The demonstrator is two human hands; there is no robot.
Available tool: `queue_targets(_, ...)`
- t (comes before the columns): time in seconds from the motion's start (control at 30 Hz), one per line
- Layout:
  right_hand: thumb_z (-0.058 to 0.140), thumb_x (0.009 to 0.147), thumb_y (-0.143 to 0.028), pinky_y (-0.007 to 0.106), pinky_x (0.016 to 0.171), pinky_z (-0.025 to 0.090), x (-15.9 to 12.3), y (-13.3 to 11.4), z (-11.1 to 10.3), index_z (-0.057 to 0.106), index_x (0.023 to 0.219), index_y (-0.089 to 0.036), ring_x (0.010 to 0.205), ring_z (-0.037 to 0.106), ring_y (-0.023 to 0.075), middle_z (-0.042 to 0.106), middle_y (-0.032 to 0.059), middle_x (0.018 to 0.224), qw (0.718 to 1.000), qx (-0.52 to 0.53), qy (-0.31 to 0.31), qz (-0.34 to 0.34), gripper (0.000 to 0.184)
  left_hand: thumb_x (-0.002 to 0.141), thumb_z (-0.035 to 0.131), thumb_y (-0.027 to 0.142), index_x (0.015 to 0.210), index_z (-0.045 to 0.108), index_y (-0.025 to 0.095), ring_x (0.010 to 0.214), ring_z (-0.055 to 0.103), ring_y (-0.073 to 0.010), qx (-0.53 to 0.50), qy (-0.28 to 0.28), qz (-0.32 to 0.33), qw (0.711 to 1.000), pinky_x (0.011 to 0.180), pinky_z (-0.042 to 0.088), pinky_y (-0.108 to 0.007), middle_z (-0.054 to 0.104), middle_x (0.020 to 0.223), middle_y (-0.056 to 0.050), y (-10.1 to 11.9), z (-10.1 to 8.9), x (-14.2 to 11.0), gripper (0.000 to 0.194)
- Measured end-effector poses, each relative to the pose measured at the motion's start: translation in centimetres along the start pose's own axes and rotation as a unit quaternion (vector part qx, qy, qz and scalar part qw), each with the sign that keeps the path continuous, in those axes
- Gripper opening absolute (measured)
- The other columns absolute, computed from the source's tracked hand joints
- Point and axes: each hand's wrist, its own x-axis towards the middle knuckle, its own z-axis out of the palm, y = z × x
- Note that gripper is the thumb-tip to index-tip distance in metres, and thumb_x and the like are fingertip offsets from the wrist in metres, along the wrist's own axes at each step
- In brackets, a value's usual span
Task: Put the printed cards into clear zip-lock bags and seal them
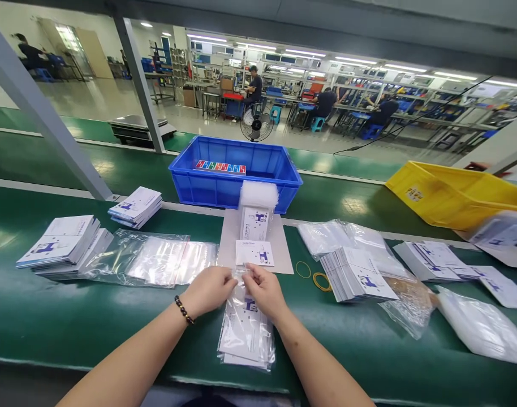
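My left hand (211,289) and my right hand (265,291) are closed side by side, thumbs and fingers pinching the upper end of a clear plastic bag (246,333). White booklets with a purple print show through the film below my fingers. Just beyond my fingertips lies a white booklet (255,252) on a grey cardboard sheet (283,251). Behind it sits a pile of bagged booklets (255,224), topped by a thick white wad of plastic film (259,195). Left of my left hand, flat clear bags (160,260) lie on the green surface.
A blue bin (237,189) stands behind the cardboard, a yellow bin (453,189) at back right. Booklet stacks flank me at left (61,243) and right (356,274). Rubber bands (322,281) lie nearby. Plastic bags (485,325) spread rightward. Grey posts (139,85) rise behind the bench.
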Motion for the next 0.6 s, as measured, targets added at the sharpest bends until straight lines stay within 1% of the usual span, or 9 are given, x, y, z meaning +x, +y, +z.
queue_targets(0.07,0.045,0.078,-0.024,0.029,0.063,0.047,-0.2,0.2,0.0,0.062,0.095,-0.02,0.067,0.059,0.0171,0.064,0.004,0.073,0.994,-0.086,0.033,-0.059,0.025,0.075,0.043,0.038,0.048,0.046,0.017,0.047,0.041,-0.0129,-0.056,0.01,0.003,0.998,0.046,0.025,-0.024,0.045,0.046,0.001,0.6,1.1,0.4,0.034)
queue_targets(0.13,0.039,0.08,-0.02,0.031,0.068,0.046,-0.3,0.2,-0.2,0.062,0.097,-0.02,0.075,0.059,0.0192,0.064,0.0072,0.079,0.979,-0.168,0.036,-0.113,0.029,0.075,0.041,0.043,0.049,0.045,0.017,0.047,0.04,-0.0119,-0.158,0.011,-0.002,0.987,0.046,0.027,-0.023,0.042,0.045,0.003,0.9,2.0,0.9,0.038)
queue_targets(0.23,0.034,0.08,-0.016,0.03,0.063,0.045,-0.4,-0.1,-0.3,0.059,0.104,-0.017,0.07,0.057,0.0192,0.061,0.0089,0.076,0.96,-0.239,0.007,-0.144,0.034,0.074,0.041,0.042,0.051,0.047,0.016,0.046,0.041,-0.0105,-0.297,0.015,-0.034,0.954,0.046,0.031,-0.022,0.044,0.047,0.003,0.7,2.8,1.5,0.035)
queue_targets(0.3,0.037,0.077,-0.015,0.03,0.064,0.045,-0.4,-0.4,-0.2,0.055,0.107,-0.016,0.072,0.055,0.0189,0.06,0.0088,0.08,0.959,-0.238,-0.005,-0.151,0.035,0.073,0.043,0.039,0.051,0.046,0.015,0.045,0.04,-0.0095,-0.345,0.027,-0.052,0.937,0.045,0.031,-0.021,0.044,0.047,0.003,0.5,3.1,1.7,0.032)
queue_targets(0.37,0.044,0.073,-0.017,0.028,0.065,0.044,-0.3,-0.7,-0.1,0.055,0.104,-0.017,0.073,0.054,0.0178,0.059,0.0075,0.083,0.967,-0.209,-0.009,-0.146,0.032,0.071,0.046,0.038,0.049,0.044,0.016,0.044,0.037,-0.0088,-0.355,0.047,-0.052,0.932,0.045,0.03,-0.021,0.041,0.046,0.004,0.2,3.3,1.8,0.032)
queue_targets(0.4,0.047,0.072,-0.019,0.027,0.064,0.044,-0.3,-0.8,-0.1,0.057,0.098,-0.018,0.071,0.053,0.0168,0.058,0.0064,0.081,0.971,-0.195,-0.006,-0.136,0.027,0.07,0.047,0.038,0.048,0.043,0.016,0.044,0.037,-0.0087,-0.35,0.056,-0.047,0.934,0.045,0.029,-0.021,0.04,0.045,0.005,0.1,3.4,1.8,0.032)
queue_targets(0.5,0.049,0.072,-0.02,0.024,0.056,0.04,-0.1,-1.0,-0.2,0.058,0.075,-0.018,0.06,0.049,0.0136,0.054,0.0025,0.067,0.981,-0.169,0.01,-0.093,0.01,0.071,0.047,0.038,0.049,0.043,0.016,0.047,0.035,-0.0089,-0.319,0.068,-0.015,0.945,0.048,0.029,-0.021,0.038,0.046,0.005,-0.2,3.6,1.7,0.031)
queue_targets(0.53,0.047,0.073,-0.02,0.024,0.055,0.039,-0.1,-1.0,-0.3,0.057,0.07,-0.018,0.058,0.047,0.0129,0.052,0.0015,0.063,0.983,-0.163,0.011,-0.083,0.011,0.072,0.046,0.038,0.051,0.044,0.016,0.049,0.036,-0.0092,-0.31,0.065,-0.004,0.948,0.048,0.029,-0.021,0.038,0.048,0.005,-0.2,3.6,1.7,0.031)
queue_targets(0.6,0.042,0.075,-0.02,0.023,0.053,0.036,0.0,-0.9,-0.4,0.055,0.061,-0.018,0.055,0.046,0.0122,0.049,0.0002,0.057,0.985,-0.154,0.005,-0.074,0.019,0.074,0.043,0.037,0.051,0.042,0.016,0.05,0.035,-0.0096,-0.29,0.058,0.011,0.955,0.049,0.029,-0.022,0.038,0.049,0.005,-0.2,3.7,1.6,0.031)
